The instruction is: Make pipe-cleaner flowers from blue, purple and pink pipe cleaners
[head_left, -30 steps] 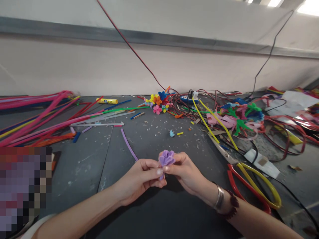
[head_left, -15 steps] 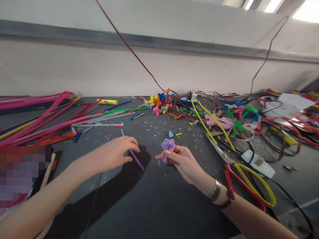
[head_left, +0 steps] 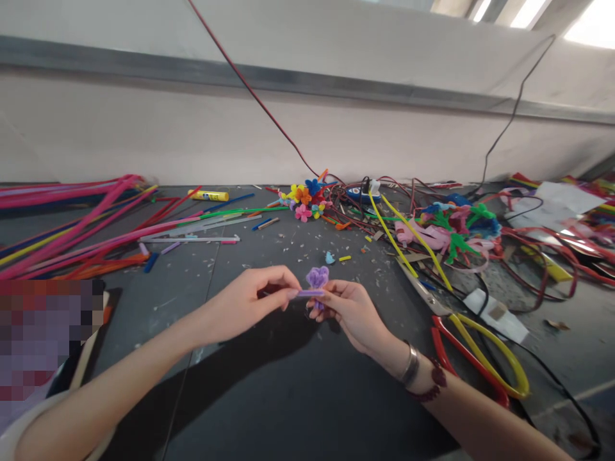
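Note:
A small purple pipe-cleaner flower point(head_left: 318, 277) is pinched upright between the thumb and fingers of my right hand point(head_left: 355, 314), near the middle of the dark table. My left hand point(head_left: 262, 293) pinches a short purple pipe cleaner point(head_left: 310, 293), which lies level across the front of the flower just below its petals. The strip's right end meets my right fingertips; its left end is hidden in my left fingers. Beyond the hands lie a light blue scrap point(head_left: 329, 257) and a yellow piece point(head_left: 344, 258).
Scissors point(head_left: 471, 346) with red and yellow handles lie at right. Pipe cleaners point(head_left: 96, 237) spread across the left, beside a yellow glue stick point(head_left: 209, 196). Colourful small flowers point(head_left: 302, 202) sit by the wall. Tangled cables point(head_left: 542, 275) and a pink-green craft piece point(head_left: 451, 230) lie right.
My left hand has picked up the purple pipe cleaner from the table and brought it right, against the flower. The right hand still holds the flower, nearly in place.

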### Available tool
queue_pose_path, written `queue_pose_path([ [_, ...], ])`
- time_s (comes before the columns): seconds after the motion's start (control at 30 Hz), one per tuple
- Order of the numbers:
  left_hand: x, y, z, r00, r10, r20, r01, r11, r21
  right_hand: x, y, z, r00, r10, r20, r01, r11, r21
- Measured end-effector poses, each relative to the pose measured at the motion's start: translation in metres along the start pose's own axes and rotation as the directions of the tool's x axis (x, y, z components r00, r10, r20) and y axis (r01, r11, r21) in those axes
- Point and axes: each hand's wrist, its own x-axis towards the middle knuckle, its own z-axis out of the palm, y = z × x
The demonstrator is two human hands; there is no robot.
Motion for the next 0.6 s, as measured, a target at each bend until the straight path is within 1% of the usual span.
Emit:
queue_pose_path([
  [0.07,0.002,0.000,0.009,0.999,-0.025,-0.049,0.022,0.998,-0.053,-0.001,0.000,0.002,1.000,-0.018,0.006,0.018,1.000,-0.009],
  [0.17,0.005,-0.007,0.022,0.989,-0.037,-0.142,0.018,0.991,-0.132,-0.002,-0.001,0.004,0.999,-0.044,0.019,0.045,0.998,-0.037],
  [0.27,0.006,-0.012,0.027,0.973,-0.048,-0.225,0.002,0.980,-0.200,-0.002,-0.002,0.004,0.997,-0.065,0.037,0.067,0.996,-0.054],
  [0.43,0.005,-0.011,0.028,0.959,-0.134,-0.249,0.025,0.917,-0.399,-0.002,-0.002,0.002,0.997,-0.070,0.018,0.071,0.995,-0.068],
  [0.5,0.005,-0.012,0.029,0.957,-0.132,-0.258,0.021,0.919,-0.395,-0.002,-0.002,0.003,0.996,-0.080,0.025,0.082,0.994,-0.075],
  [0.6,0.004,-0.015,0.034,0.959,-0.077,-0.272,-0.007,0.955,-0.298,-0.002,-0.002,0.004,0.995,-0.092,0.037,0.095,0.993,-0.076],
])
